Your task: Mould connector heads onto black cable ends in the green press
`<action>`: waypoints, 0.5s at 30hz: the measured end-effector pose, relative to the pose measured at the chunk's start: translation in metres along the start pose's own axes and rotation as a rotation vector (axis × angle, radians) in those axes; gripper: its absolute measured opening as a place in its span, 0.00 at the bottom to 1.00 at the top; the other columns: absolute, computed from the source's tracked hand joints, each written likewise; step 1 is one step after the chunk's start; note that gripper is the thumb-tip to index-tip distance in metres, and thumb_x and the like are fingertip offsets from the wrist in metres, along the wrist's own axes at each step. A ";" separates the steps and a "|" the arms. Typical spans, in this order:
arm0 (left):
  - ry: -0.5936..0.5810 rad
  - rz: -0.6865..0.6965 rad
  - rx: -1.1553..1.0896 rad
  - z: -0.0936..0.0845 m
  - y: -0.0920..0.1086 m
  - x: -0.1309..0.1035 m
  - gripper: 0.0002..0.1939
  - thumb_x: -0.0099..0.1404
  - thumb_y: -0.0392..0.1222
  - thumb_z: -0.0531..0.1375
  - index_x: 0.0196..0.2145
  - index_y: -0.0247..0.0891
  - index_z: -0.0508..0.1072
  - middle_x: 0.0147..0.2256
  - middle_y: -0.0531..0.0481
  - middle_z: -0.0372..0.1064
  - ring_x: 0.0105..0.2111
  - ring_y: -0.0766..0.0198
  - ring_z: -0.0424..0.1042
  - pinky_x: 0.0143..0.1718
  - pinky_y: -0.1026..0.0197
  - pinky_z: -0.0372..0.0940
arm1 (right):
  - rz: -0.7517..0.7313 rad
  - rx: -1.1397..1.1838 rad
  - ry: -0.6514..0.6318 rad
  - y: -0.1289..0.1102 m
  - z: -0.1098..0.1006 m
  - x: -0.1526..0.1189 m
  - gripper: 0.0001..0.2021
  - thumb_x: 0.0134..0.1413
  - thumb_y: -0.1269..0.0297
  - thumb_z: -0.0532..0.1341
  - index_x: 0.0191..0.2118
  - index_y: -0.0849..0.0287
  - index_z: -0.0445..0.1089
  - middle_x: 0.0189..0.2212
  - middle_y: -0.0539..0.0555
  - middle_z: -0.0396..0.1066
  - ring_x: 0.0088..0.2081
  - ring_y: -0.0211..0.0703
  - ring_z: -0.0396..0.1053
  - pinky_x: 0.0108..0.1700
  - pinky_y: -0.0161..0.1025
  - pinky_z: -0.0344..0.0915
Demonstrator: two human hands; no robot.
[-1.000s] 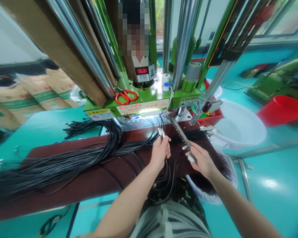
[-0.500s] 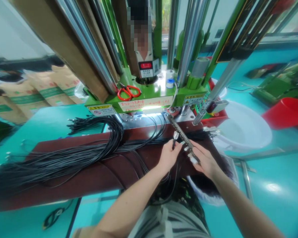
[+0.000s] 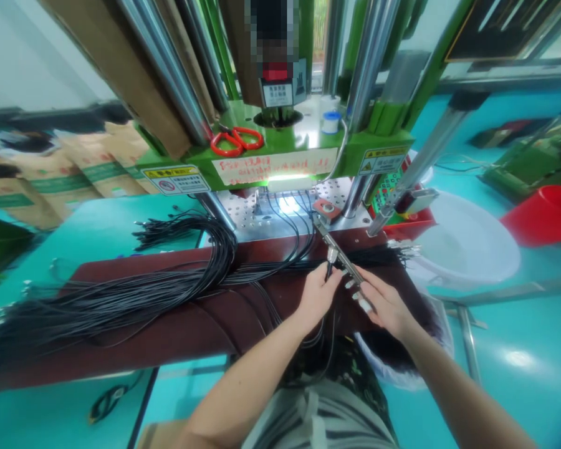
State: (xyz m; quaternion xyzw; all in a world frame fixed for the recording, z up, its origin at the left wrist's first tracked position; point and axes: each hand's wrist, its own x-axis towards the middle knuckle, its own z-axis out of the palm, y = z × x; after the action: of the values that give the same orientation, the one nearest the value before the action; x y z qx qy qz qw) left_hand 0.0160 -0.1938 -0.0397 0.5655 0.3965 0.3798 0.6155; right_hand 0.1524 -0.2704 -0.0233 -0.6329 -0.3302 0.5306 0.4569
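Note:
My left hand [image 3: 316,296] pinches a black cable just behind its silver metal connector [image 3: 331,254]. This connector lies against the side of a narrow metal bar [image 3: 347,262]. Fingers of my right hand [image 3: 387,304] are closed around the near end of that bar, where several small pale connectors stick out along its edge. The bar's far end reaches the front of the press's metal bed [image 3: 243,218]. Beyond both hands, a green press plate [image 3: 196,159] stands above the bed, and black cables [image 3: 297,231] run out from under it.
A thick bundle of black cables [image 3: 168,290] lies across the brown work surface [image 3: 135,346]. Red-handled scissors [image 3: 236,142] rest on the green plate. To the right are a white basin [image 3: 472,249], a red bucket [image 3: 546,215] and a lined bin [image 3: 393,358] below.
The green press plate has risen, showing more of the perforated bed and a reddish block on it. Both hands keep nearly the same hold on the connector and bar.

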 end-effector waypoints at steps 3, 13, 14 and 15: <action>0.138 0.000 -0.150 -0.005 0.007 0.004 0.13 0.60 0.50 0.53 0.27 0.38 0.60 0.18 0.60 0.54 0.17 0.74 0.53 0.19 0.71 0.51 | 0.073 0.127 0.098 -0.003 0.002 0.000 0.26 0.45 0.50 0.62 0.51 0.51 0.66 0.27 0.51 0.66 0.20 0.31 0.55 0.16 0.26 0.48; -0.066 -0.158 -0.156 -0.007 0.000 -0.001 0.13 0.57 0.48 0.56 0.24 0.37 0.60 0.14 0.62 0.48 0.13 0.78 0.45 0.15 0.71 0.43 | 0.125 0.166 0.140 -0.012 0.002 -0.005 0.26 0.42 0.51 0.64 0.50 0.51 0.67 0.29 0.52 0.66 0.24 0.34 0.58 0.20 0.28 0.54; -0.058 -0.153 -0.135 -0.007 -0.001 -0.001 0.12 0.57 0.47 0.57 0.24 0.36 0.61 0.14 0.62 0.48 0.13 0.78 0.45 0.16 0.71 0.43 | 0.125 0.160 0.124 -0.012 0.001 -0.005 0.26 0.43 0.51 0.63 0.50 0.51 0.67 0.29 0.52 0.65 0.24 0.34 0.58 0.20 0.28 0.54; -0.043 -0.147 -0.119 -0.008 -0.002 -0.001 0.12 0.56 0.47 0.57 0.24 0.36 0.61 0.14 0.62 0.49 0.13 0.78 0.46 0.16 0.71 0.43 | 0.126 0.150 0.106 -0.012 0.000 -0.005 0.26 0.43 0.51 0.63 0.50 0.51 0.67 0.28 0.51 0.65 0.24 0.33 0.58 0.20 0.27 0.53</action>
State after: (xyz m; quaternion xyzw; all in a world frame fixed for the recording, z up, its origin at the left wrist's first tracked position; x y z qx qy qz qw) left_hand 0.0086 -0.1918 -0.0420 0.5054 0.4001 0.3443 0.6825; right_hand 0.1522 -0.2708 -0.0105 -0.6436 -0.2245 0.5472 0.4857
